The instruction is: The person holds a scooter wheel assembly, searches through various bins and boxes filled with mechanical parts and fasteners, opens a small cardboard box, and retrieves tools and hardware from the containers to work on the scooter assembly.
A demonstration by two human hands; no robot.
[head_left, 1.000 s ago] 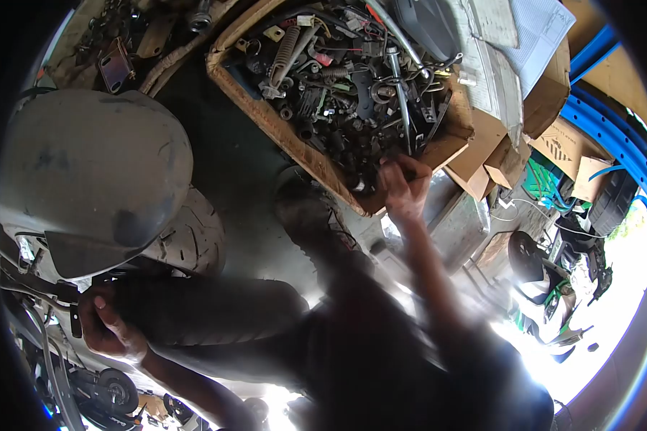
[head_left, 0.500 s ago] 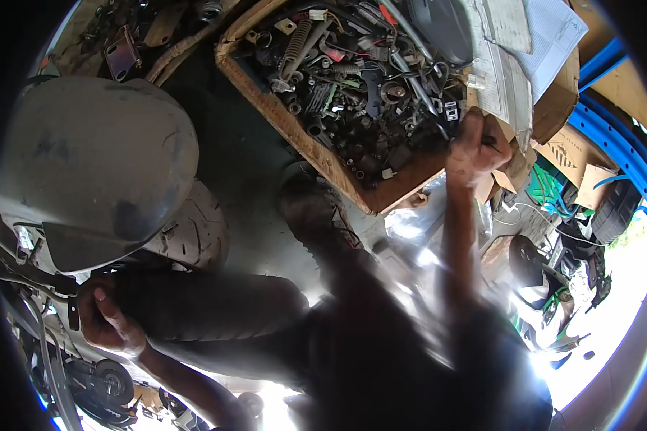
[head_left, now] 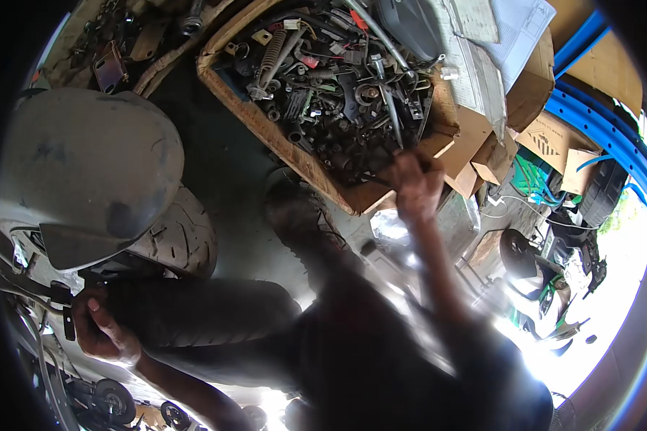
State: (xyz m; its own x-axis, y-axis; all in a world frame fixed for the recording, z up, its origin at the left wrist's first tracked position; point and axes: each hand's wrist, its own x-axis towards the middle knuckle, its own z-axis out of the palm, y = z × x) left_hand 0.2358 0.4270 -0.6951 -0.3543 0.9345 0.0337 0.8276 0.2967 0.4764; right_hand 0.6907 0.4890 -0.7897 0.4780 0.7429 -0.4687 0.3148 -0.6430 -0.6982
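Note:
My right hand [head_left: 418, 188] is at the near right corner of a wooden-edged box [head_left: 280, 147] crowded with small metal parts. Its fingers are closed around the near end of a slim metal rod [head_left: 391, 113], which reaches in among the parts. At lower left my left hand [head_left: 108, 332] is curled beside a dark bracket [head_left: 69, 322] on a bent metal bar. Whatever its fingers hold is hidden. Close by this hand are my bent knee and a large grey body panel [head_left: 93, 165] above a tyre [head_left: 176, 237].
A coil spring [head_left: 272, 54] and a dark cover [head_left: 412, 29] lie at the box. Cardboard boxes [head_left: 474, 147] and a blue metal rack [head_left: 604, 122] stand to the right. Green and black vehicle parts [head_left: 550, 287] lie at lower right. My boot [head_left: 293, 208] is beside the box.
My right hand has moved left and toward me, from the box's right side to its near corner. The rod's near end swung left with it. My left hand stays put; the view shifted slightly.

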